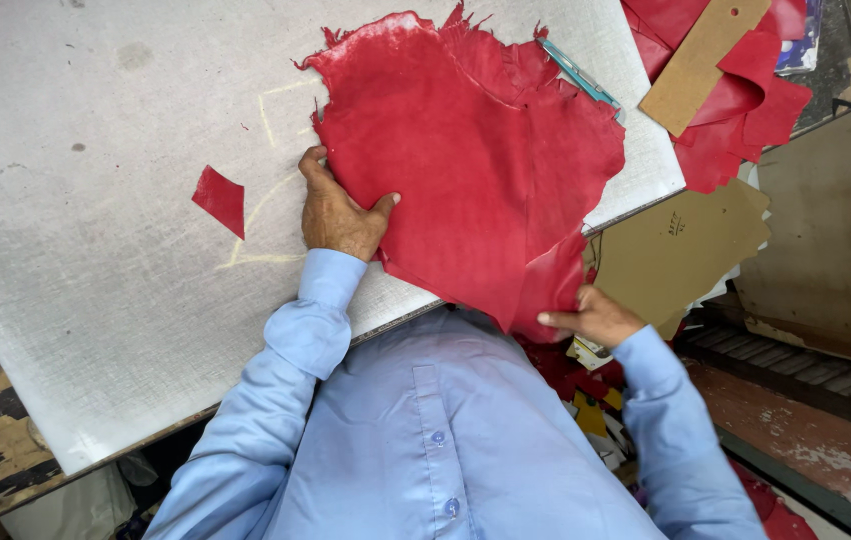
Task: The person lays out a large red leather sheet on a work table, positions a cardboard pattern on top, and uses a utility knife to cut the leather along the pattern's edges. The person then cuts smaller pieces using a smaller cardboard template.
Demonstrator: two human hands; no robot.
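A large red hide (475, 160) with ragged edges lies spread over the far right part of a white cutting board (95, 250), its lower end hanging off the board's near edge toward the person's chest. The left hand (337, 212) rests on the hide's left border: the thumb is spread wide and lies on top of the red surface, the palm sits flat by the edge, and the fingertips curl at the rim near a notch. Whether any fingers go under the hide cannot be made out. The right hand (595, 316) is below the board's edge, closed in a pinch on the hanging tip of the hide, thumb on top and the other fingers hidden behind the fold.

A small red scrap (220, 199) lies on the board to the left of the left hand, apart from the big hide. Faint yellowish chalk lines (265, 215) curve on the board between the scrap and the hand. A thin teal tool (577, 73) pokes out from under the hide's upper right edge; most of it is covered. Beyond the board's right corner lie more red pieces (745, 110) with a brown cardboard pattern (702, 60) on top, and a second cardboard pattern (680, 250) leans lower down, partly behind the hide. Light blue shirt sleeves (305, 330) cover both forearms.
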